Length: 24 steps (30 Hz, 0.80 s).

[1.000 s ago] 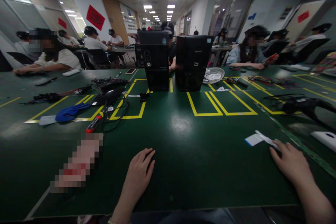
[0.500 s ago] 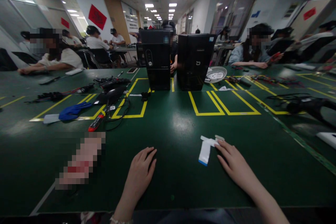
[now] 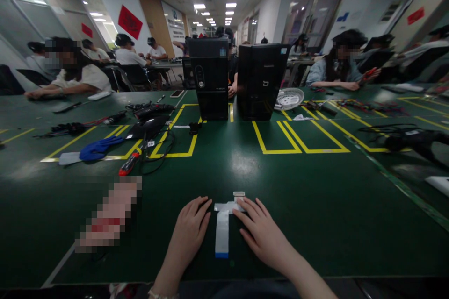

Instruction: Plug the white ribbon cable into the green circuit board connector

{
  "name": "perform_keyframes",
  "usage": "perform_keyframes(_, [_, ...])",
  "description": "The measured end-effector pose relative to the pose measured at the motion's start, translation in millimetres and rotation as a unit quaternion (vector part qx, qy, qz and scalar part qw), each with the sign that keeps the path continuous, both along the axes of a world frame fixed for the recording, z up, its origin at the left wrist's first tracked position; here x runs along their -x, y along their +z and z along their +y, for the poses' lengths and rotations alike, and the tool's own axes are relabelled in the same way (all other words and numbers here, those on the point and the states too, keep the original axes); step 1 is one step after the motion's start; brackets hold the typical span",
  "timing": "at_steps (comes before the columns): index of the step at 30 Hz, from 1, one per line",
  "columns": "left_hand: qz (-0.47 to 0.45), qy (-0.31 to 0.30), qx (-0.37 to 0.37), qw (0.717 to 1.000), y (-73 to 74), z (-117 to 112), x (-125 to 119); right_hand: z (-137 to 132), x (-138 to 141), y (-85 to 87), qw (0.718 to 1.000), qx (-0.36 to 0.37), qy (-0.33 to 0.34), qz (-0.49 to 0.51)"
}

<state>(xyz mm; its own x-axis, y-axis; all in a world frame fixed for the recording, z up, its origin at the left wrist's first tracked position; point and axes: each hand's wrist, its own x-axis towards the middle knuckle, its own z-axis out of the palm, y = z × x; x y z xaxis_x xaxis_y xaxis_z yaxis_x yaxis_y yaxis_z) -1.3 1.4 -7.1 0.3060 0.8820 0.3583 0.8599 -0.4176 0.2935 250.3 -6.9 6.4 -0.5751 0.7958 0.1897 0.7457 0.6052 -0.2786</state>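
A white flat ribbon cable (image 3: 222, 233) with a blue end lies on the green table (image 3: 308, 196), its top part bent sideways toward a small pale connector (image 3: 239, 194). My right hand (image 3: 261, 229) rests over the right side of the cable, fingertips touching it near the connector and fingers apart. To the left of the cable, my left hand (image 3: 191, 222) lies on the tabletop with its fingers loosely stretched out and nothing under them that I can see. A small gap separates its fingertips from the cable's left end.
Two black computer cases (image 3: 213, 79) stand at the back middle. On the left lie a red-and-black screwdriver (image 3: 129, 164), a blue glove (image 3: 100, 147) and a black mouse-like thing with a cord. A white basket (image 3: 289, 99) and several cables sit farther right. Other people sit around.
My right hand has slid left, bringing the ribbon cable with it beside my left hand. The cable has turned straighter toward me. My left hand has hardly moved.
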Motion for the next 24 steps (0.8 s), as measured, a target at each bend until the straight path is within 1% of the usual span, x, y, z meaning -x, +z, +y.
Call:
perform_keyframes(2, [-0.01,-0.028,0.001,1.0,2.5,-1.2,-2.5,-2.5,-0.2,4.2,1.0,0.014,0.021,0.004])
perform_keyframes(6, [-0.023,-0.098,0.015,0.995,9.6,-5.3,-9.9,-6.4,2.7,11.0,0.999,0.031,0.042,0.005])
perform_keyframes(10, [-0.021,-0.148,0.025,0.988,16.3,-7.9,-16.7,-6.7,3.4,13.5,0.996,0.048,0.069,0.013])
perform_keyframes(13, [-0.01,-0.162,0.035,0.986,21.0,-8.1,-20.6,-7.8,2.7,12.3,0.996,0.049,0.069,0.026])
perform_keyframes(17, [-0.011,-0.154,0.036,0.987,24.4,-8.1,-23.0,-11.2,-5.8,10.7,0.997,0.045,0.034,0.053])
perform_keyframes(19, [-0.017,-0.151,0.036,0.988,24.5,-8.4,-23.0,-9.6,-21.5,8.2,0.998,0.039,0.006,0.05])
perform_keyframes(20, [-0.02,-0.151,0.038,0.988,24.3,-8.5,-22.7,-6.8,-34.0,5.8,0.998,0.031,-0.016,0.043])
perform_keyframes(22, [-0.025,-0.149,0.044,0.988,23.8,-8.8,-22.1,2.4,-68.8,-1.2,0.997,0.006,-0.079,0.025])
perform_keyframes(24, [-0.028,-0.145,0.052,0.988,23.3,-9.1,-21.4,14.1,-114.2,-9.3,0.985,-0.028,-0.17,0.003])
